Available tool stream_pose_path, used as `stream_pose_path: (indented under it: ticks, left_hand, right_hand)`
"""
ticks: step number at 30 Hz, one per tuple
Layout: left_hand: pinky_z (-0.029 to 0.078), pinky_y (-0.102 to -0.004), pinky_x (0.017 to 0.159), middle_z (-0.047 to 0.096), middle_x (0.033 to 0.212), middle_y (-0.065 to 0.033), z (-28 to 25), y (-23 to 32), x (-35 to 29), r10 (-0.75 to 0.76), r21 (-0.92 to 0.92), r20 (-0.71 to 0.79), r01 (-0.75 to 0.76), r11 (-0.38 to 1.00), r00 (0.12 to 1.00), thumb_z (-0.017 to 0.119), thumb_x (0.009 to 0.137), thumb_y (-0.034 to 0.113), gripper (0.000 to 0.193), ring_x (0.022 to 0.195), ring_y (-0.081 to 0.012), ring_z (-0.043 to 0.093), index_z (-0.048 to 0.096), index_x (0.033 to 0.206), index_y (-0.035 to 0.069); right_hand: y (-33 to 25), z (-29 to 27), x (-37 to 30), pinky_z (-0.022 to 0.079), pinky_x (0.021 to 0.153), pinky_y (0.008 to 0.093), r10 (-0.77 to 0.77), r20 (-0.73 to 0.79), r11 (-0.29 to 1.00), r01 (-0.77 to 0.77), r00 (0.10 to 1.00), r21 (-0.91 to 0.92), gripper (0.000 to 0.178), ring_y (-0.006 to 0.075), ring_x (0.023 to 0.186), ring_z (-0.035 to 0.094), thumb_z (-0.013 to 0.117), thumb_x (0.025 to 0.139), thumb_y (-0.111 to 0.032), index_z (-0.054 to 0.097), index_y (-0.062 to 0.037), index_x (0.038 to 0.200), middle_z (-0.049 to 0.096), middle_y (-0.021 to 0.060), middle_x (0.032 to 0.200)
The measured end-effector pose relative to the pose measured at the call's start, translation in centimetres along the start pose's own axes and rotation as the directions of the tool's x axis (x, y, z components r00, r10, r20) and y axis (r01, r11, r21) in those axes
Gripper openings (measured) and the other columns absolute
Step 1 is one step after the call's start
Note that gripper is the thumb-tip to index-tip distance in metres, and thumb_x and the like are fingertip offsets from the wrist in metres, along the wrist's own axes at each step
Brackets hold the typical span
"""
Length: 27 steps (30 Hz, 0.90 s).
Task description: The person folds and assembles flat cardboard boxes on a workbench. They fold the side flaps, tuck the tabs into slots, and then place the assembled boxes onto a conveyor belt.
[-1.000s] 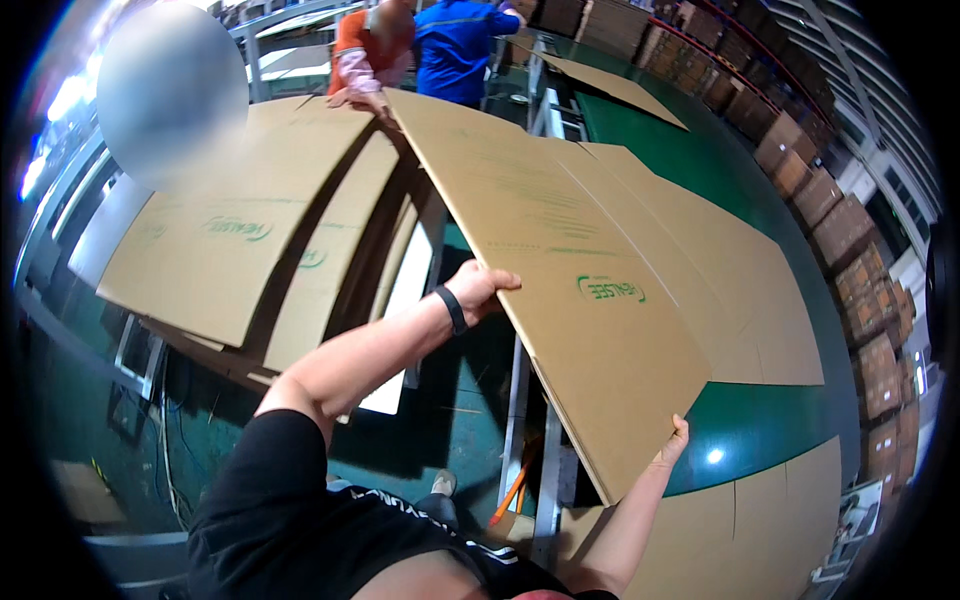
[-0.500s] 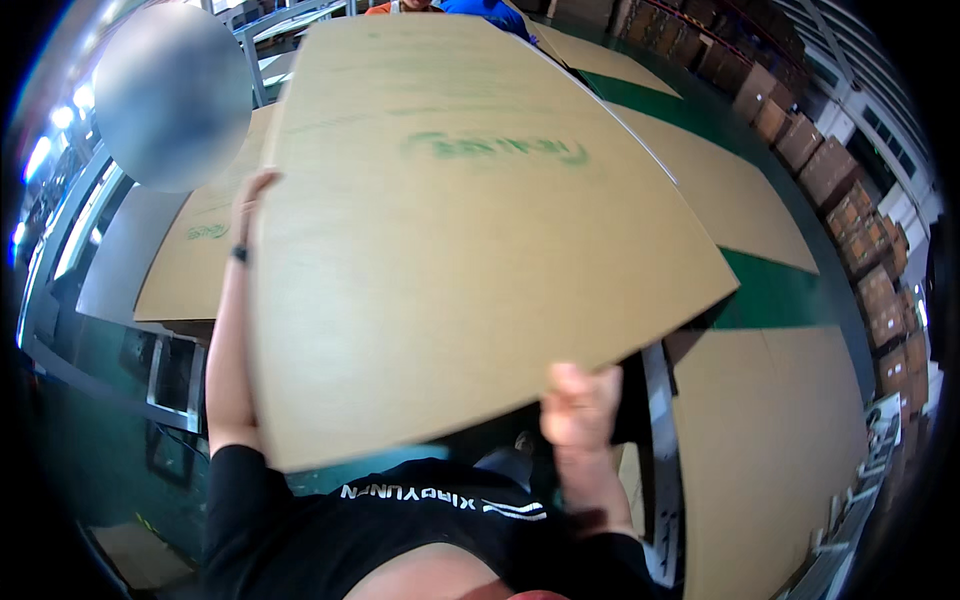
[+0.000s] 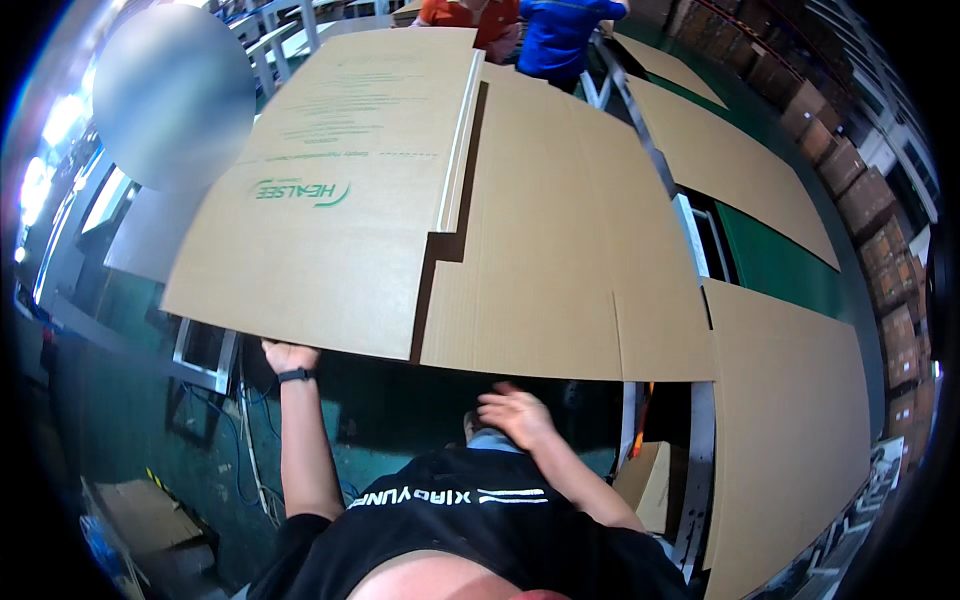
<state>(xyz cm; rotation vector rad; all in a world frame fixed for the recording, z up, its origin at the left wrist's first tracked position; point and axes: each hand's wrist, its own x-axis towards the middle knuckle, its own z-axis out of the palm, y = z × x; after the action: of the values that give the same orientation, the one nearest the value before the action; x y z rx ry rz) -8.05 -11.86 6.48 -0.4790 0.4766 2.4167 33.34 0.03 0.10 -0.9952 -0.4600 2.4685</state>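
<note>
A large brown cardboard sheet (image 3: 310, 265) with green print lies to the left, its near edge toward me. My left hand (image 3: 289, 355), a dark band on its wrist, grips that near edge from below; the fingers are partly hidden under the board. White strips (image 3: 460, 150) show along the sheet's far right side. To its right, across a narrow dark gap, is a plain cardboard sheet (image 3: 560, 230). My right hand (image 3: 515, 412) hovers just short of this plain sheet's near edge, fingers apart and slightly blurred, holding nothing.
More cardboard (image 3: 785, 400) lies at the right beyond a metal frame rail (image 3: 697, 480). Two people, one in an orange top (image 3: 470, 18) and one in blue (image 3: 560, 35), are at the far end. Stacked boxes (image 3: 890, 260) line the far right. Cables (image 3: 240, 440) trail across the floor at left.
The printed sheet has swung left and down, uncovering the plain sheet. My left hand went from its left side to its near edge; my right hand let go and opened.
</note>
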Motion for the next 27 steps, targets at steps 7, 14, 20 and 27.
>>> stream_pose_path:
  ticks: [7,14,20,27]
  left_hand:
    - [0.048,-0.0432,0.093,0.056,0.123,-0.0174,-0.1,2.2,9.3,0.754,0.465,-0.007,-0.666,0.584,0.657,0.056,0.094,0.03,0.049,0.112,-0.0291,0.056,0.044,0.131,-0.001]
    - [0.023,-0.0507,0.114,0.042,0.145,-0.0163,6.5,-6.3,-3.3,-0.624,0.261,0.603,-0.863,-0.433,0.496,0.073,0.077,0.026,0.056,0.14,-0.0367,0.03,0.057,0.128,0.008]
    - [0.042,-0.0406,0.105,0.054,0.133,-0.0156,4.3,-7.6,1.3,-0.753,-0.025,0.576,-0.914,-0.406,0.318,0.062,0.079,0.004,0.03,0.127,-0.0344,0.048,0.062,0.109,0.008]
    - [0.045,-0.0425,0.1,0.057,0.13,-0.0121,6.0,-6.4,3.6,-0.817,-0.169,0.544,-0.928,-0.332,0.193,0.067,0.078,0.01,0.031,0.122,-0.033,0.053,0.063,0.108,0.01]
  right_hand:
    - [-12.8,-14.5,-3.6,0.046,0.097,0.0484,-0.589,-0.422,0.495,0.72,0.689,0.486,0.047,0.0318,0.113,0.057,0.053,0.092,-0.041,0.055,-0.0092,0.126,0.059,0.0089,0.126]
    - [-21.8,-19.1,-5.2,0.044,0.1,0.0478,-0.787,-0.488,0.194,0.902,0.378,0.387,0.046,0.0281,0.117,0.056,0.055,0.093,-0.042,0.058,-0.0104,0.125,0.06,0.0079,0.127]
    - [-29.8,-31.8,-2.8,0.046,0.098,0.0456,-0.672,-0.59,0.505,0.859,0.448,0.077,0.04,0.0274,0.112,0.057,0.064,0.09,-0.029,0.059,-0.0029,0.12,0.062,0.0105,0.122]
    - [-36.8,-22.9,-7.3,0.054,0.086,0.0393,-0.919,-0.384,0.313,0.761,0.092,-0.568,0.042,0.0245,0.099,0.062,0.067,0.088,-0.016,0.056,0.0088,0.119,0.062,0.0152,0.116]
